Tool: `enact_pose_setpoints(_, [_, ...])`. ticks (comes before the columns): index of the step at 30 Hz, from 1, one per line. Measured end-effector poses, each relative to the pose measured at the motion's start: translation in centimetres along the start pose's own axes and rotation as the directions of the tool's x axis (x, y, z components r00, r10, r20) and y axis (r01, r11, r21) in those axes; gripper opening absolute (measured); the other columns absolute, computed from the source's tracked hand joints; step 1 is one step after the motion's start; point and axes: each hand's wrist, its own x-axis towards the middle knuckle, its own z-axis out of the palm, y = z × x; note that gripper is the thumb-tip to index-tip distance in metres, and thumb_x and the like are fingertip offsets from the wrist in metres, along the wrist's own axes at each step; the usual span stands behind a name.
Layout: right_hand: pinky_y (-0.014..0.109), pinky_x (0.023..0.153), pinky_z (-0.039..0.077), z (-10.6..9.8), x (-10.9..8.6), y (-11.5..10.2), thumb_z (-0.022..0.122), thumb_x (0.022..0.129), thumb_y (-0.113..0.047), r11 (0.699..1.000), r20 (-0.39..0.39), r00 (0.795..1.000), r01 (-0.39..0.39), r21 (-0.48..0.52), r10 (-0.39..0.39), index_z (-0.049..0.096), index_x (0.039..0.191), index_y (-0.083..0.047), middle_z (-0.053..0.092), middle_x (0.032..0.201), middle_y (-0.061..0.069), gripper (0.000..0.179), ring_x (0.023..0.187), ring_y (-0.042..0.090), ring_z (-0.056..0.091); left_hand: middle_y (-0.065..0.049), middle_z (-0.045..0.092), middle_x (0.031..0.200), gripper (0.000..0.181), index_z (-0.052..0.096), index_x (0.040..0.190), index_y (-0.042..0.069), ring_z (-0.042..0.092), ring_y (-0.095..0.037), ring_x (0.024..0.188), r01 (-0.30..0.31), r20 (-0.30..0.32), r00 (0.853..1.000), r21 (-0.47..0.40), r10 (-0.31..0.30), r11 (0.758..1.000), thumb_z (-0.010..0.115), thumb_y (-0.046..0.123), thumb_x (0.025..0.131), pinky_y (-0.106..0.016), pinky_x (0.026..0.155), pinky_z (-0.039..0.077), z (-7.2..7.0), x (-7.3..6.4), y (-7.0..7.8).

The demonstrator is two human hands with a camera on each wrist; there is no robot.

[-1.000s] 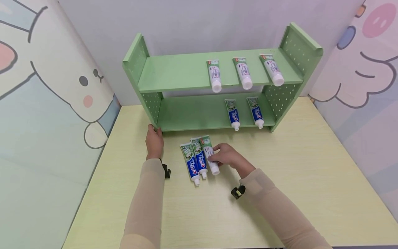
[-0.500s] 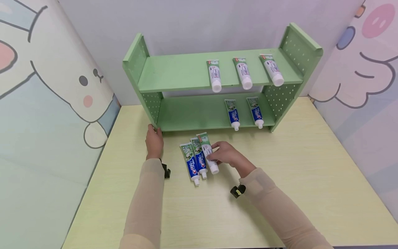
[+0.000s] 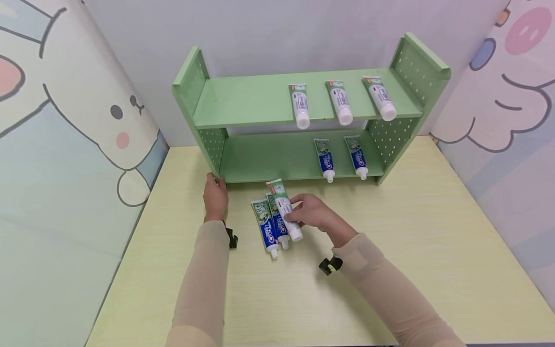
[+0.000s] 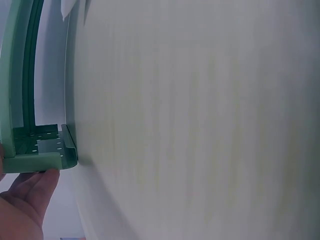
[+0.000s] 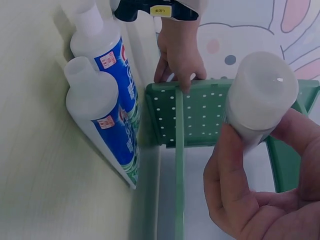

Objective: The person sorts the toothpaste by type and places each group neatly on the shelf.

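Note:
In the head view my right hand [image 3: 312, 213] pinches a white and green toothpaste tube [image 3: 283, 205] by its side, cap toward me. The right wrist view shows its white cap [image 5: 267, 90] between thumb and fingers, raised off the table. Two blue and green toothpaste tubes, a left one [image 3: 265, 226] and a right one [image 3: 277, 219], lie side by side on the table; the held tube partly covers the right one. My left hand [image 3: 215, 198] grips the lower left corner of the green shelf [image 3: 299, 154]; in the left wrist view fingers wrap its edge [image 4: 37, 162].
Three white and green toothpaste tubes lie on the upper board, the middle one [image 3: 339, 102] among them. On the lower board are two blue tubes, a left one [image 3: 324, 159] and a right one [image 3: 356, 156]. Patterned walls flank the wooden table [image 3: 433, 231].
My right hand has lifted the white and green tube and brought it slightly left and toward the shelf, over the right blue tube. The left hand stays at the shelf corner.

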Motion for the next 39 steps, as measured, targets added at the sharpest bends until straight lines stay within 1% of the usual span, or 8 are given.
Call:
enact_pose_setpoints(8, [0.04,0.071,0.055,0.3,-0.6,-0.7,0.073,0.085,-0.001,0.999,0.002,0.999,0.036,0.035,-0.036,0.05,0.129,0.006,0.06,0.099,0.018,0.05,0.081,0.027,0.064,-0.018,0.055,0.118,0.037,0.037,0.136,0.002,0.056,-0.033,0.103,0.004,0.003,1.0,-0.002,-0.004,1.0,0.039,0.025,0.107,-0.048,0.082,0.046,0.1,0.0,0.0])
enact_pose_setpoints(18, [0.035,0.068,0.056,0.5,-1.6,-2.0,0.073,0.085,0.0,0.996,-0.01,0.997,0.081,0.036,-0.081,0.052,0.128,0.005,0.058,0.096,0.016,0.048,0.08,0.025,0.061,-0.018,0.055,0.118,0.038,0.036,0.137,0.002,0.057,-0.033,0.101,0.001,-0.001,1.0,-0.001,-0.001,1.0,0.038,0.027,0.107,-0.048,0.081,0.046,0.1,0.0,-0.2])
enact_pose_setpoints(24, [0.034,0.067,0.055,0.6,-1.9,-2.5,0.074,0.085,-0.001,0.992,-0.016,0.992,0.126,0.021,-0.125,0.052,0.129,0.004,0.058,0.097,0.016,0.05,0.081,0.024,0.06,-0.018,0.055,0.115,0.037,0.037,0.135,0.002,0.057,-0.034,0.099,-0.008,-0.008,1.0,0.007,0.008,1.0,0.038,0.027,0.107,-0.048,0.08,0.045,0.3,0.2,-0.4])
enact_pose_setpoints(29, [0.033,0.068,0.054,0.7,-2.6,-3.4,0.075,0.085,-0.003,0.986,-0.029,0.985,0.169,0.001,-0.169,0.052,0.129,0.001,0.06,0.098,0.015,0.05,0.082,0.024,0.059,-0.018,0.055,0.114,0.037,0.037,0.134,0.002,0.056,-0.034,0.098,-0.008,-0.006,1.0,0.009,0.008,1.0,0.038,0.027,0.107,-0.048,0.08,0.045,0.3,0.2,-0.5])
enact_pose_setpoints(31, [0.035,0.07,0.054,0.7,-2.8,-3.7,0.075,0.084,-0.003,0.982,-0.035,0.981,0.189,-0.011,-0.189,0.052,0.129,0.001,0.06,0.098,0.015,0.05,0.083,0.025,0.059,-0.018,0.055,0.113,0.036,0.037,0.134,0.002,0.056,-0.034,0.097,-0.006,-0.007,1.0,0.008,0.006,1.0,0.038,0.027,0.107,-0.048,0.079,0.045,0.3,0.2,-0.4])
enact_pose_setpoints(37, [0.033,0.07,0.053,0.7,-3.1,-4.5,0.077,0.084,-0.005,0.974,-0.052,0.974,0.219,-0.054,-0.222,0.053,0.129,0.0,0.06,0.099,0.012,0.051,0.086,0.025,0.057,-0.019,0.055,0.117,0.038,0.037,0.135,0.002,0.057,-0.034,0.1,0.006,-0.007,1.0,0.018,-0.006,1.0,0.038,0.028,0.107,-0.048,0.08,0.046,0.2,0.3,-0.4])
enact_pose_setpoints(39, [0.034,0.07,0.053,0.6,-3.2,-4.7,0.077,0.084,-0.005,0.972,-0.051,0.972,0.228,-0.052,-0.231,0.053,0.129,0.0,0.06,0.099,0.013,0.051,0.086,0.025,0.057,-0.018,0.055,0.117,0.038,0.037,0.135,0.002,0.057,-0.034,0.101,0.01,-0.005,1.0,0.016,-0.01,1.0,0.039,0.028,0.107,-0.048,0.081,0.046,0.2,0.2,-0.3])
